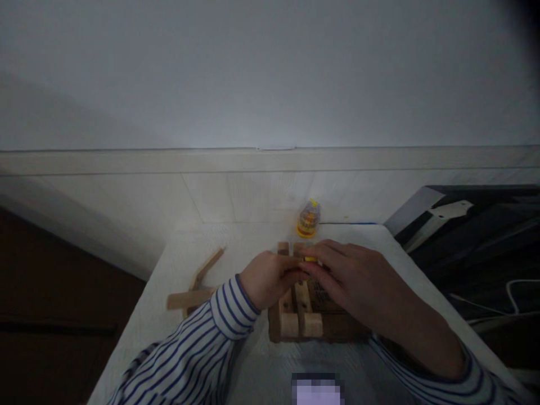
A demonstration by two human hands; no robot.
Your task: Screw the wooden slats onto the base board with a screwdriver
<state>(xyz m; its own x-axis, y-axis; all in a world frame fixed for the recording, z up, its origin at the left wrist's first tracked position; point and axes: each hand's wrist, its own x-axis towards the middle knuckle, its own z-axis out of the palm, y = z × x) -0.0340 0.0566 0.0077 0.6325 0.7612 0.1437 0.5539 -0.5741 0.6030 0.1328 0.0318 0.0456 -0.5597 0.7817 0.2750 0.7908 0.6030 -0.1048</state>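
Observation:
My left hand (270, 279) comes in from the left with its fingers pressed together over wooden pieces; whatever they pinch is hidden. Closed around a small yellow thing (311, 259) is my right hand (352, 274), its fingertips meeting those of the left. Only a sliver of yellow shows, too little to name. Beneath both hands stand two pale wooden pieces (301, 298) with dark holes and blocks at their near ends. They rest on a dark brown wooden board (337, 331), partly covered by my right hand.
A small clear bottle (309, 219) with yellow ends and an orange label stands by the wall. Wooden sticks (192, 299) lie at the left of the white table (264, 363). Dark panels with a white bracket (451, 210) and white cables are at the right.

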